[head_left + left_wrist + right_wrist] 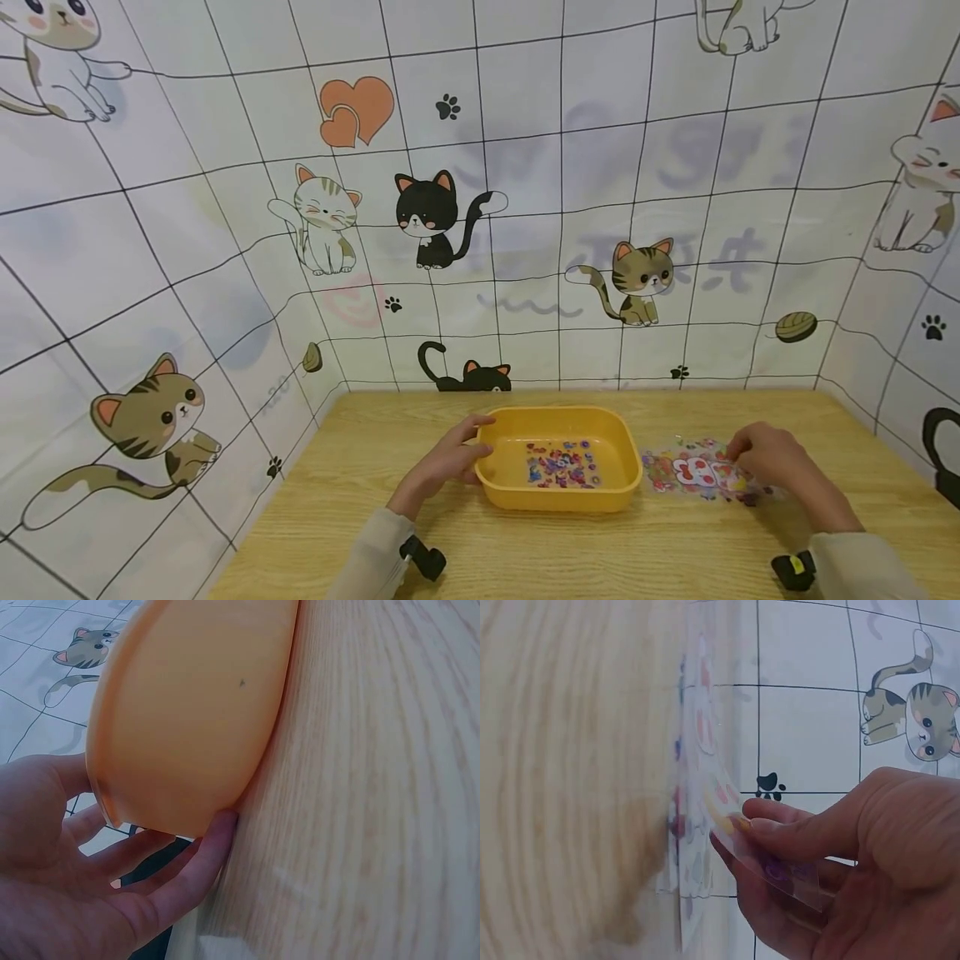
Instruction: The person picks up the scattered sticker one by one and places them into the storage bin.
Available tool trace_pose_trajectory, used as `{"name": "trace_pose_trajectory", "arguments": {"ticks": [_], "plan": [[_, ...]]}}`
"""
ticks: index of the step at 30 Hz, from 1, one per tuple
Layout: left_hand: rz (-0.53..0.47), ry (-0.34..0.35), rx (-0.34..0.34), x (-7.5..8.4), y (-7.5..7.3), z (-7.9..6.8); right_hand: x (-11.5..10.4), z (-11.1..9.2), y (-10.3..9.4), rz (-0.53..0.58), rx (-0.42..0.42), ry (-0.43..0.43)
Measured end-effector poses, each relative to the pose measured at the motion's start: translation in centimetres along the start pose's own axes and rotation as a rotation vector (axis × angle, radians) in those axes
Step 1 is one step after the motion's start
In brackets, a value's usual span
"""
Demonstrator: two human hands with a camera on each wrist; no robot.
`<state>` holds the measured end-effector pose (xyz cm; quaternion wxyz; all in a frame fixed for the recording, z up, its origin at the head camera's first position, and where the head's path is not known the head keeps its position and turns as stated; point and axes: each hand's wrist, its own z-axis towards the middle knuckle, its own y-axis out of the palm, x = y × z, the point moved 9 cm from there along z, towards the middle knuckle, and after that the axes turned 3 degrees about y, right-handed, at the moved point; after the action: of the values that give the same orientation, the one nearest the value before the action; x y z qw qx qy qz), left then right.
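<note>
A yellow plastic basin point(558, 500) stands on the wooden table. Its left end is held by my left hand point(453, 457), fingers against the outer wall and one digit passing behind the rim in the left wrist view. Small colourful stickers point(562, 463) show within the basin. To its right lies a clear sticker sheet point(696, 472) with a white cartoon figure and bright prints. Between thumb and fingers my right hand point(772, 454) pinches the sheet's right part, which bends up in the right wrist view. More layers of sheet point(694, 855) lie beneath it, flat on the table.
The wooden table point(360, 483) ends against a wall covering point(525, 250) with cat prints, which also runs along both sides. A black wrist camera point(423, 557) sits at the left sleeve and another black wrist camera point(793, 572) at the right.
</note>
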<state>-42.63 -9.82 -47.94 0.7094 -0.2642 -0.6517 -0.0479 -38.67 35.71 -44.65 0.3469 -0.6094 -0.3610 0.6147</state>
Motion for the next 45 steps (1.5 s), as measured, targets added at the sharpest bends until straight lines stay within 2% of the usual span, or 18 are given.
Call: {"name": "trace_pose_trajectory", "arguments": {"ticks": [5,11,19,30,37,45], "plan": [[0.004,0.0,0.0,-0.1,0.0,-0.1,0.1,-0.1,-0.4,0.099,0.005,-0.013],[-0.006,-0.002,0.002,-0.1,0.0,-0.1,0.3,-0.2,-0.9,0.151,0.021,0.009],[-0.001,0.001,0.004,-0.1,-0.1,0.0,0.5,-0.2,-2.3,0.187,0.068,0.057],[0.008,0.001,0.01,-0.1,-0.2,-0.1,0.0,-1.0,-4.8,0.229,0.154,0.041],[0.019,0.005,0.008,-0.1,-0.2,0.0,-0.8,-2.0,-6.2,0.222,0.233,-0.003],[0.013,0.007,0.003,0.0,-0.1,0.0,-1.4,-2.6,-7.4,0.229,0.24,0.008]]}}
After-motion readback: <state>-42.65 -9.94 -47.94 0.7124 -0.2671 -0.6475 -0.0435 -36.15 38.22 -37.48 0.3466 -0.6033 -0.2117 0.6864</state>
